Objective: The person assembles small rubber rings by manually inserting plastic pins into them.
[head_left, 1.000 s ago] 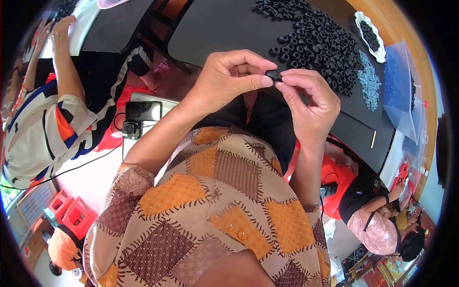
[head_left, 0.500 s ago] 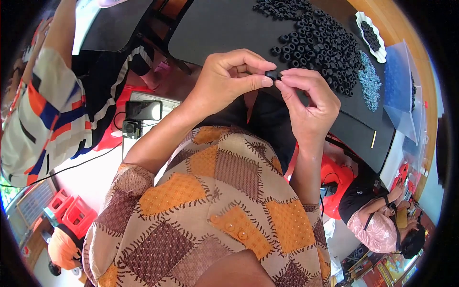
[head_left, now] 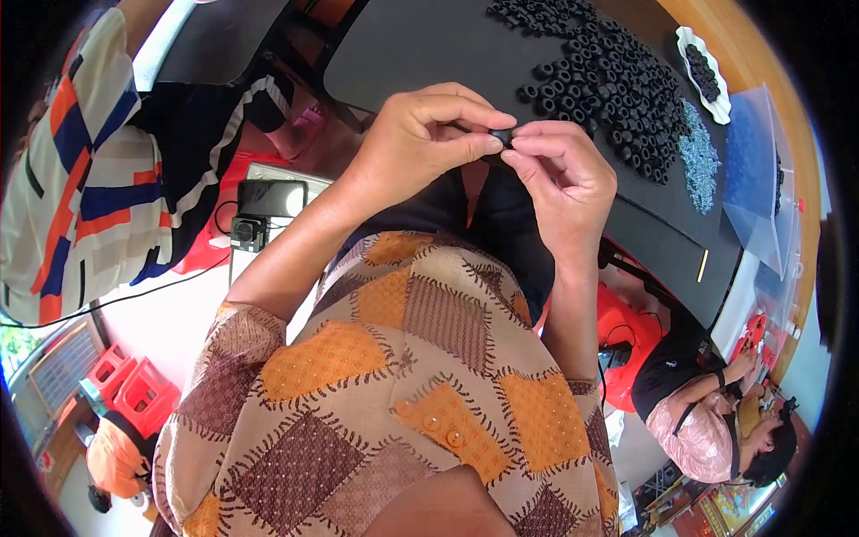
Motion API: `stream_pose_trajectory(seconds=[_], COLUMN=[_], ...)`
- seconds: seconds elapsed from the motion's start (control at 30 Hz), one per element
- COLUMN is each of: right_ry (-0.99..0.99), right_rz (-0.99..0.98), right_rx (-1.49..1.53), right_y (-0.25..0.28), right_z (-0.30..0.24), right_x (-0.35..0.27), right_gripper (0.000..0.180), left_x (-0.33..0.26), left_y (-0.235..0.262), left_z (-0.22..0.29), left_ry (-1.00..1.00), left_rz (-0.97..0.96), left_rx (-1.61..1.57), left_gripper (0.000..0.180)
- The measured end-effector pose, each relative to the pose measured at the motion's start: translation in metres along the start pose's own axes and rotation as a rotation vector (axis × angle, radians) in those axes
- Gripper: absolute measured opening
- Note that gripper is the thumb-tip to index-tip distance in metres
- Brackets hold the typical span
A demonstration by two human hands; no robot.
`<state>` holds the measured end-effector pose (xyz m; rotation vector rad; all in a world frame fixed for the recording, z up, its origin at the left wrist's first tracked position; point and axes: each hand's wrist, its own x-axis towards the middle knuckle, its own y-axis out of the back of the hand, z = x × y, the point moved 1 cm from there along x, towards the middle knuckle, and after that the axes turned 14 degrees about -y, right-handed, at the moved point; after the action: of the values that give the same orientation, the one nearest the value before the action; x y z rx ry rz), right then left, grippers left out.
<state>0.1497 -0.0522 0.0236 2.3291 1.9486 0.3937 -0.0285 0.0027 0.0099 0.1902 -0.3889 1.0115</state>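
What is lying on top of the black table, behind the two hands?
On the black table lie a heap of small black rings, a patch of tiny blue parts and a white dish. The hands cover its near edge.

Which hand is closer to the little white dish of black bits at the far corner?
The right hand. It is nearer the white dish, which lies up and to its right; the left hand is farther left.

Even, bright daylight; colours saturated. Black table (head_left: pixel 420 45) reads matt, no glare; a pale sheen on the clear plastic bags (head_left: pixel 756 170) at upper right. Soft shadow under the left hand (head_left: pixel 420 143) and right hand (head_left: pixel 559 174). Strong fisheye bending toward the rim, black vignette at all corners. Centre sharp; lower right edge slightly soft.
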Motion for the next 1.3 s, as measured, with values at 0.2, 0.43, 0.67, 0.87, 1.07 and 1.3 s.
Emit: stream_pose_trajectory(seconds=[0.2,0.43,0.67,0.87,1.07,1.3], right_ry=[-0.115,-0.143,-0.235,-0.068,-0.051,-0.074], right_rz=[0.006,-0.067,-0.083,0.014,0.035,-0.038], right_rx=[0.006,-0.044,0.004,-0.250,-0.338,-0.333], right_y=[-0.007,-0.014,-0.016,-0.021,-0.021,-0.013], right_z=[0.006,0.014,0.011,0.005,0.003,0.002], right_x=[0.003,0.007,0.006,0.011,0.008,0.003], right_gripper=[0.017,0.019,0.017,0.019,0.023,0.018], left_x=[0.002,0.003,0.005,0.002,0.002,0.003], left_y=[0.008,0.015,0.016,0.016,0.008,0.005], left_z=[-0.002,-0.004,0.000,0.000,0.003,0.008], left_ry=[-0.006,0.117,-0.049,-0.060,-0.067,-0.120], left_rz=[-0.054,-0.031,-0.054,-0.102,-0.088,-0.127], left_rx=[0.088,0.113,0.173,0.405,0.451,0.522], left_gripper=[0.023,0.019,0.016,0.019,0.029,0.034])
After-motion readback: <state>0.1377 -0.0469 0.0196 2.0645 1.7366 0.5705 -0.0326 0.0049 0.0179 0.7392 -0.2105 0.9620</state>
